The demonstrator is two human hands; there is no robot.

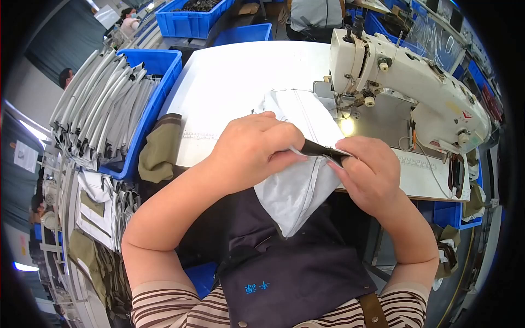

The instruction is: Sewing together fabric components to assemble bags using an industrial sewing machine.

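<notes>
My left hand (268,147) grips a white fabric piece (295,197) with a dark folded strip (318,150) along it, its fingers curled round the edge. My right hand (366,172) pinches the other end of the dark strip, thumb underneath. The white fabric has stitched seams and spreads from the white table (219,76) down over the front edge toward my apron. Just beyond my right hand stands a white sewing machine (410,82) with its lamp lit by the needle. An olive fabric piece (156,156) lies at the table's left edge.
Blue bins (172,71) stand left and behind, the near one holding stacked pale pieces (98,109). More white and olive bundles (98,213) sit lower left; another bin (454,213) is under the table's right side. Other people (130,22) are in the left background.
</notes>
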